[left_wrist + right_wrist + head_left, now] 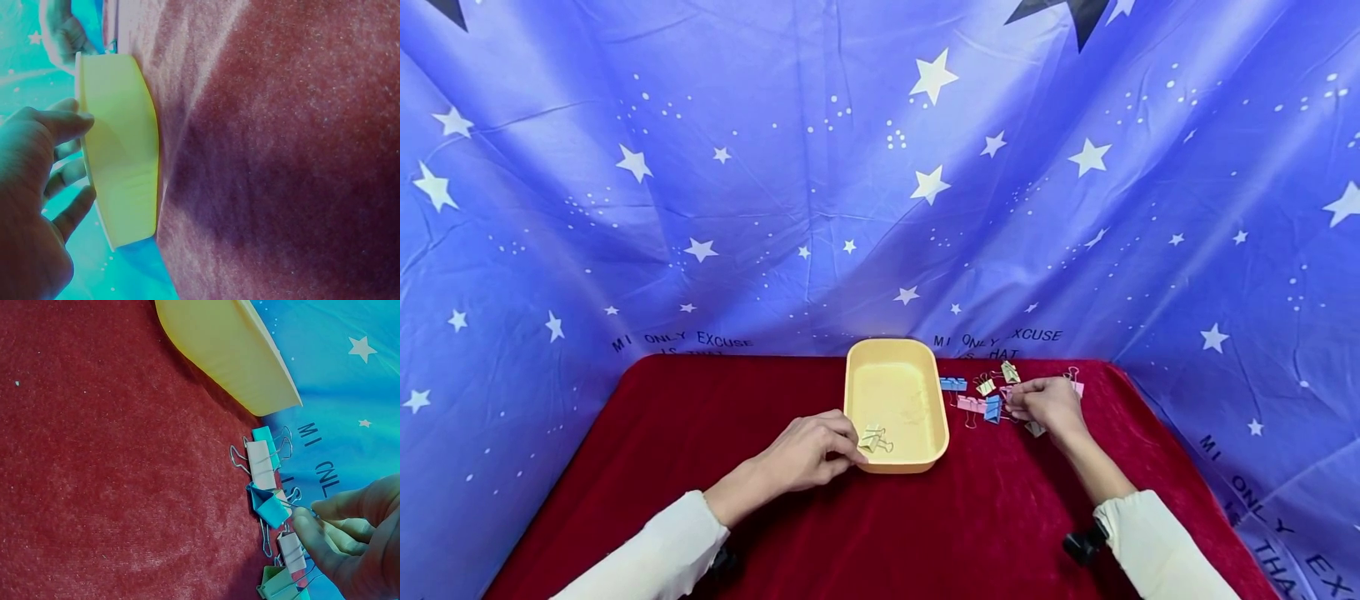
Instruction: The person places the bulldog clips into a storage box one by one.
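A yellow tray [897,467] stands on the red cloth, with a pale yellow binder clip [871,438] at its front left corner. My left hand [811,450] holds the tray's rim at that corner; in the left wrist view the thumb lies over the outer wall and some fingertips pass behind the rim. To the tray's right, my right hand [1051,406] is among scattered binder clips. Its thumb and index finger pinch the wire handle of a blue binder clip [271,509]. A pink clip [260,465] lies against it.
Around the right hand lie more clips: a blue one [953,384], pale yellow ones [1009,372] and a pink one [1078,387]. A blue star-printed curtain [805,208] rises behind the table. Red velvet cloth [700,400] covers the tabletop.
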A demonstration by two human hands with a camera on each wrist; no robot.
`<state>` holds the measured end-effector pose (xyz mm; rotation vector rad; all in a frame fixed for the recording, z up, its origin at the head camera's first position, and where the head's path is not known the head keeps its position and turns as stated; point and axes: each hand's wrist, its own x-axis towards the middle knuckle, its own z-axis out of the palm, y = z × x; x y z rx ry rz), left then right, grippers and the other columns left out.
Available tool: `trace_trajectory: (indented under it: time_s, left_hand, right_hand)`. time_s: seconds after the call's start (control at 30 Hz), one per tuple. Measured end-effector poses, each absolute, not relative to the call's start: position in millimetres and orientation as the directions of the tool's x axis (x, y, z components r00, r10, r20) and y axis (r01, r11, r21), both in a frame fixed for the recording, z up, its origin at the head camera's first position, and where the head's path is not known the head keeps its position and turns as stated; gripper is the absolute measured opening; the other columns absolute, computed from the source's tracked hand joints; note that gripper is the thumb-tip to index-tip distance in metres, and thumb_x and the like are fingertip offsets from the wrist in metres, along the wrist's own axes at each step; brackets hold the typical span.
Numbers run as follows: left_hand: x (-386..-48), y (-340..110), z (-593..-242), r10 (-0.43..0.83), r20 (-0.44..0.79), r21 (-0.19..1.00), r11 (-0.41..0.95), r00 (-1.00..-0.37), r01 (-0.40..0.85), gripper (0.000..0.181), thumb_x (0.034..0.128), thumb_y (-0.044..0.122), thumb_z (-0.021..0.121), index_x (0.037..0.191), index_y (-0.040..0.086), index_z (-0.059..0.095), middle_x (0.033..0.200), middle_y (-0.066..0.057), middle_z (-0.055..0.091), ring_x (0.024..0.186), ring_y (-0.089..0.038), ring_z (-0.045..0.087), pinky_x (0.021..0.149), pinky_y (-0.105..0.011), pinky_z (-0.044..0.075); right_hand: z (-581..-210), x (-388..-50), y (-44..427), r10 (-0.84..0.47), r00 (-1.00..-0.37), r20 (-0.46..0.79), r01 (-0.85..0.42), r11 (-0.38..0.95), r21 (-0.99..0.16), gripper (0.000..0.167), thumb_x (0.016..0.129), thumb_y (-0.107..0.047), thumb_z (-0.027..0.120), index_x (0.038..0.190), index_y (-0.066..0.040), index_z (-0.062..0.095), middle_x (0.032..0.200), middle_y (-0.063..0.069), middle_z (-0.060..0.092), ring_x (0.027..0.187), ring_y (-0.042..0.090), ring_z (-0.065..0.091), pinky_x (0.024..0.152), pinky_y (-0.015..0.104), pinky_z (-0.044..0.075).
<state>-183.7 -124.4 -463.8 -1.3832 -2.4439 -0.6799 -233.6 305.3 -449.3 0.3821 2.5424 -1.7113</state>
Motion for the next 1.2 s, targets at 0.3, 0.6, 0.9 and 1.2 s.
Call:
trace_trajectory:
  time_s: [0.3, 0.6, 0.9, 1.2]
  left_hand:
    - [-183.1, -124.7, -465.2, 0.737, 0.437, 0.270, 0.440, -0.517, 0.856, 0.027, 0.0875, 0.005, 0.090, 0.103, 0.027, 0.093, 0.096, 0.013, 0.075, 0.099, -0.004, 0.068, 0.083, -0.018, 0.059]
    - [-182.7, -125.3, -465.6, 0.737, 0.439, 0.267, 0.439, -0.514, 0.858, 0.027, 0.0871, 0.005, 0.090, 0.103, 0.027, 0.093, 0.095, 0.013, 0.074, 0.098, -0.004, 0.068, 0.082, -0.018, 0.058]
    - [-183.7, -124.1, -461.7, 0.738, 0.431, 0.270, 0.444, -0.519, 0.854, 0.027, 0.0877, 0.004, 0.089, 0.104, 0.025, 0.093, 0.096, 0.011, 0.075, 0.099, -0.006, 0.069, 0.083, -0.019, 0.060]
    - [-182.8, -124.0, -462.6, 0.736, 0.428, 0.276, 0.447, -0.525, 0.851, 0.027, 0.0872, 0.003, 0.089, 0.103, 0.024, 0.093, 0.096, 0.011, 0.075, 0.100, -0.007, 0.069, 0.084, -0.021, 0.060]
  right_hand:
    - [-449.6, -233.9, 306.6, 0.163, -0.963, -0.214, 0.257, 0.323, -0.911, 0.027, 0.099, 0.013, 0.068, 0.123, 0.025, 0.071, 0.083, 0.009, 0.083, 0.067, 0.009, 0.078, 0.071, 0.031, 0.069]
    - [-445.1, -233.2, 310.3, 0.145, -0.968, -0.206, 0.243, 0.323, -0.915, 0.037, 0.098, 0.014, 0.068, 0.133, 0.027, 0.066, 0.094, 0.022, 0.085, 0.069, 0.009, 0.080, 0.072, 0.030, 0.069]
    - [-435.7, -232.1, 313.2, 0.168, -0.971, -0.171, 0.220, 0.346, -0.912, 0.038, 0.096, 0.012, 0.071, 0.131, 0.026, 0.068, 0.088, 0.012, 0.085, 0.067, 0.006, 0.079, 0.071, 0.029, 0.069]
    - [-425.9, -232.3, 313.8, 0.152, -0.967, -0.206, 0.240, 0.259, -0.935, 0.038, 0.100, 0.011, 0.071, 0.135, 0.025, 0.065, 0.087, 0.009, 0.085, 0.073, 0.009, 0.082, 0.076, 0.028, 0.069]
